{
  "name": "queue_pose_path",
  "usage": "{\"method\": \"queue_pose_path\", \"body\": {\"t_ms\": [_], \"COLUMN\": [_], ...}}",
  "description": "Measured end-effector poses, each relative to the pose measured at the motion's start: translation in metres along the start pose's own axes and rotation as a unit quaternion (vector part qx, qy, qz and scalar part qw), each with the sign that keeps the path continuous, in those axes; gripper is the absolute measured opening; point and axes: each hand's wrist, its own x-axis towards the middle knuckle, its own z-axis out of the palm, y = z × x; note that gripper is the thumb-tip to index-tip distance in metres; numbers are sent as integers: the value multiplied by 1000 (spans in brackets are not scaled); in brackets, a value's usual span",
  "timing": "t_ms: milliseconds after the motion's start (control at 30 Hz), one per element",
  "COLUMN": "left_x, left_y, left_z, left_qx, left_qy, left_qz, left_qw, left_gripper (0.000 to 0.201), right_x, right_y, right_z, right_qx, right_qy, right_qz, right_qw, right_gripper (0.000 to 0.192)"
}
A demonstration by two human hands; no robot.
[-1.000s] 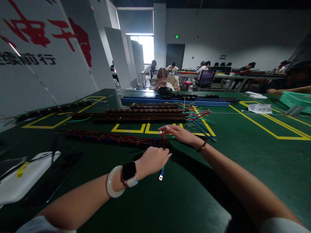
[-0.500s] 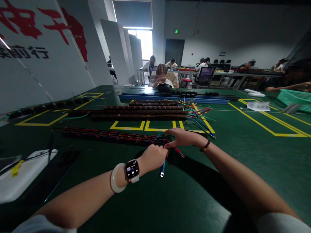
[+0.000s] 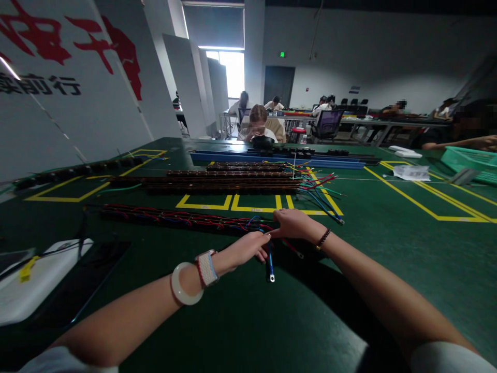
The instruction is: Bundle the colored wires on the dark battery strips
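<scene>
A long dark strip of wiring (image 3: 174, 217) with red and blue wires along it lies on the green table in front of me. At its right end my two hands meet. My left hand (image 3: 248, 248) is closed in a pinch on a blue cable (image 3: 271, 264), whose metal ring lug points toward me. My right hand (image 3: 293, 225) comes from the right, its fingers closed against the left fingertips; what they pinch is hidden. A red cable (image 3: 290, 246) with a lug passes out beneath my right hand.
Beyond lies a stack of similar wired strips (image 3: 233, 181) with loose cable ends, then blue rails (image 3: 279, 156). A white device (image 3: 46, 280) and a dark flat panel (image 3: 97, 280) are at left. A green basket (image 3: 471, 163) and plastic bag (image 3: 411, 172) are at right. People sit beyond.
My left hand has rolled, so the watch face is turned away and its fingers are less fisted. The blue and red cable ends have shifted right. My right hand has moved slightly right.
</scene>
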Motion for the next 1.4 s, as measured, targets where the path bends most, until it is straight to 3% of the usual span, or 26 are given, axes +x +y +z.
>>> {"method": "queue_pose_path", "body": {"t_ms": [100,267,467,633,1000,1100,1233,1333,1400], "left_x": [0,1,3,4,5,3,1,2,4], "left_y": [-2,-5,-6,-5,-11,-7,-3,-4,-5], "left_z": [0,-3,-2,-5,-5,-6,-7,-8,-8], "left_qx": [-43,-18,-21,-5,-141,-160,-171,-171,-172], "left_qy": [-5,-1,14,-7,-39,-58,-50,-46,-47], "left_qz": [15,19,16,24,18,19,7,-34,-45], "left_qw": [999,1000,1000,1000,989,985,984,984,983], "left_gripper": [31,35,35,36,35,44,46,46,42], "right_x": [-1,0,4,2,-12,-9,2,10,11], "right_y": [-5,-6,-4,-7,-14,-5,15,29,35], "right_z": [0,5,9,11,10,6,-8,-14,-13], "right_qx": [-5,3,52,64,40,36,83,193,264], "right_qy": [-7,22,-6,11,26,-12,-144,-248,-285], "right_qz": [-1,-32,-46,-50,-18,5,-1,-27,-25], "right_qw": [1000,999,998,997,999,999,986,949,921], "right_gripper": [45,44,38,28,34,50,70,69,67]}}
